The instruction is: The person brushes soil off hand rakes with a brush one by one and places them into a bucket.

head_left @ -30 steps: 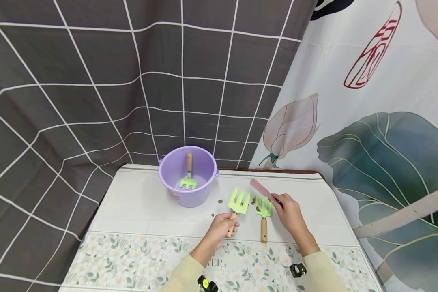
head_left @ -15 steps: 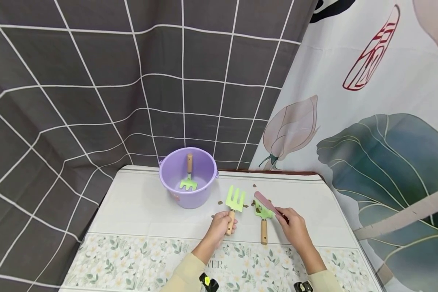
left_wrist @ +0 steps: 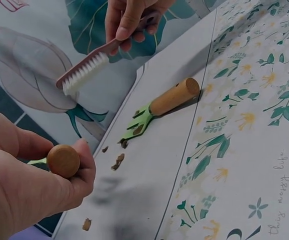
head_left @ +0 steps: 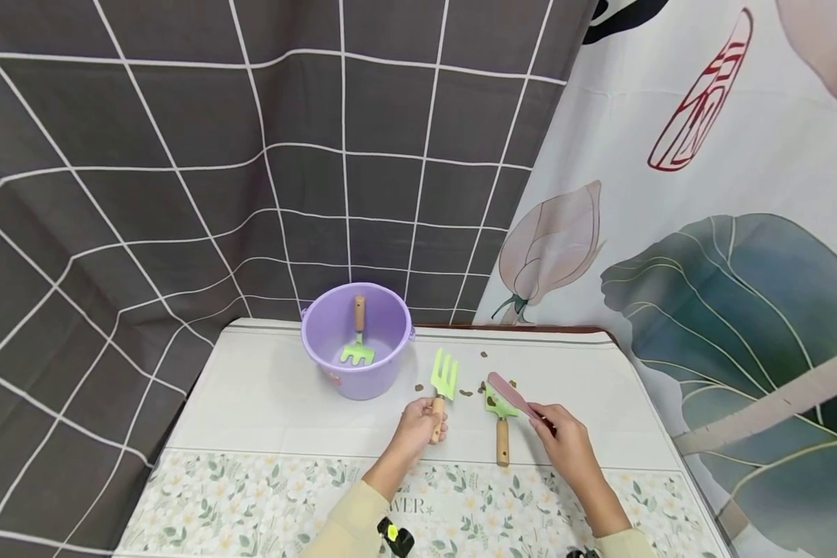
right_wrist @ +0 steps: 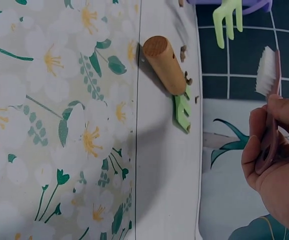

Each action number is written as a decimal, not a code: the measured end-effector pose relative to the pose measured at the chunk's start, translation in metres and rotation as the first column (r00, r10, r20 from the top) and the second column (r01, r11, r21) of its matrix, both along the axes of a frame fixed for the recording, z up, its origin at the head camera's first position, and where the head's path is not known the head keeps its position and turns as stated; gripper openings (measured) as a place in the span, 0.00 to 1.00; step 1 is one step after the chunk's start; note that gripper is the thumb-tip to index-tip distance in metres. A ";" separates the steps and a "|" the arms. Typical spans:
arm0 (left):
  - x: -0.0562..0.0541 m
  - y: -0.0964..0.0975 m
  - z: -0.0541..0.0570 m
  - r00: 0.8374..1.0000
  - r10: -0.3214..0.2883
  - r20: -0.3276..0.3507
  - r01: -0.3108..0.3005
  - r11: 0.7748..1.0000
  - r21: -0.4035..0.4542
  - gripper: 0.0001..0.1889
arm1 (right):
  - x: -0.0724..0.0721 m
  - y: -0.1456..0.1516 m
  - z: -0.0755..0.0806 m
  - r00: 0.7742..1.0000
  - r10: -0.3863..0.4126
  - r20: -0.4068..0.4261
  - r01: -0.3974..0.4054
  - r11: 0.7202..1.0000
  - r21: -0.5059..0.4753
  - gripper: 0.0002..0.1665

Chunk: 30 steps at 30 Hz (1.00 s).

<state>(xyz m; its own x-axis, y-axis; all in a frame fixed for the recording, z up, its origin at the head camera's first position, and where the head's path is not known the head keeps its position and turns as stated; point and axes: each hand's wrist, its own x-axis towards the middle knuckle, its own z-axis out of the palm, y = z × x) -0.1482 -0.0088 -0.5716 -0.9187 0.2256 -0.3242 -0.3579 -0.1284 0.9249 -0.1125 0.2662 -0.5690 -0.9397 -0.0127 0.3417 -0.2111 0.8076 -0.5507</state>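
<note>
The left hand [head_left: 418, 425] grips a fork [head_left: 443, 388], now nearer the bucket [head_left: 368, 384], while the right hand [head_left: 563, 435] holds the brush [head_left: 507, 391] above another fork [head_left: 503, 442], whose bits [left_wrist: 138, 129] still need sweeping.

The right hand [right_wrist: 279, 165] grips a pink, white-bristled brush [right_wrist: 268, 72]. A wooden-handled green fork [right_wrist: 167, 70] rests on the desk [right_wrist: 159, 195], brown bits [right_wrist: 183, 53] near its far edge; a second fork [right_wrist: 228, 20] shows its tines before a purple bucket [right_wrist: 262, 6].
</note>
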 end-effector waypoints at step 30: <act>0.000 -0.041 0.062 0.852 0.034 -0.523 -0.272 0.881 -0.387 0.25 | 0.007 -0.001 -0.003 0.999 -0.049 -0.013 0.049 0.999 0.008 0.17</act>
<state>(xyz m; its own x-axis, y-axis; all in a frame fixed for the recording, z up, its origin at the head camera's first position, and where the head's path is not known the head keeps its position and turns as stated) -0.1477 -0.0496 -0.5096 -0.9891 0.0148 0.1467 0.1440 0.3112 0.9394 -0.1055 0.2655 -0.5716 -0.9348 0.0301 0.3540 -0.1785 0.8216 -0.5414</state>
